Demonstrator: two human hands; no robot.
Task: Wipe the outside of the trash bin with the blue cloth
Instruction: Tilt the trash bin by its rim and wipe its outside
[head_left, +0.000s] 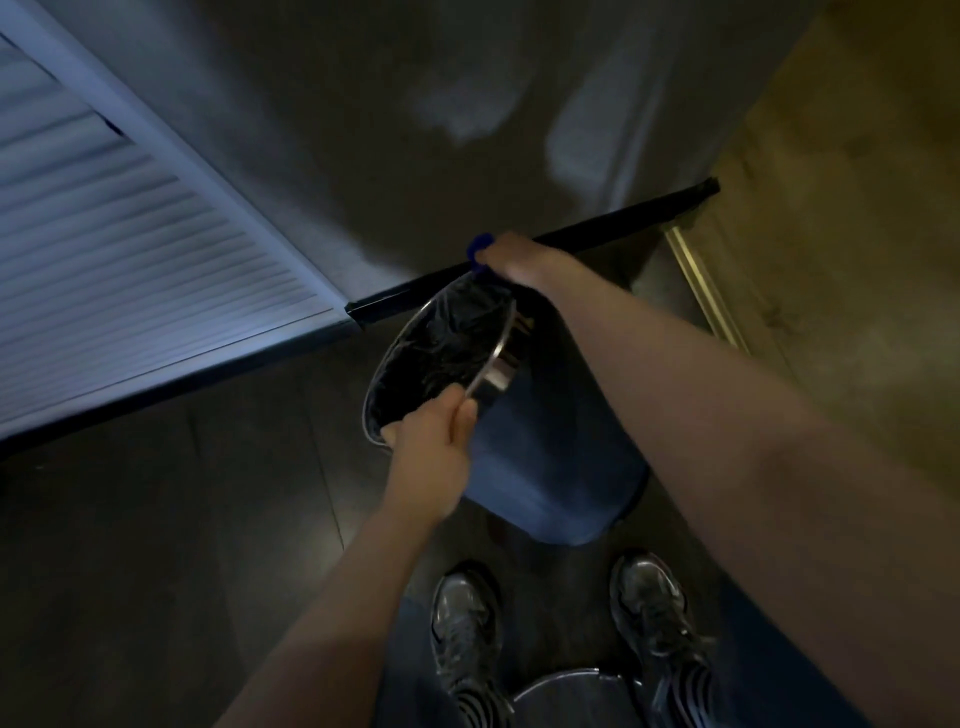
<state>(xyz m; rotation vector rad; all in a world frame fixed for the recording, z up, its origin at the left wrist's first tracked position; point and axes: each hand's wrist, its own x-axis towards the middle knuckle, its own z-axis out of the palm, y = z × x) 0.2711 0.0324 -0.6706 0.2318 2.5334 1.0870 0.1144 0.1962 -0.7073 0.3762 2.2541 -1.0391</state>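
Observation:
The round trash bin (545, 457) stands tilted on the dark floor, its open mouth turned up and to the left, lined with a black bag. A shiny metal rim rings the mouth. My left hand (434, 447) grips the near edge of that rim. My right hand (514, 260) reaches over the far side of the bin and is closed on the blue cloth (479, 248), of which only a small bright blue bit shows beside my fingers.
A grey wall with a black baseboard (597, 228) runs just behind the bin. A white louvred door (114, 249) is at the left. My two shoes (467, 634) stand close in front, with a round lid (566, 699) on the floor between them. A wooden panel (857, 208) lies right.

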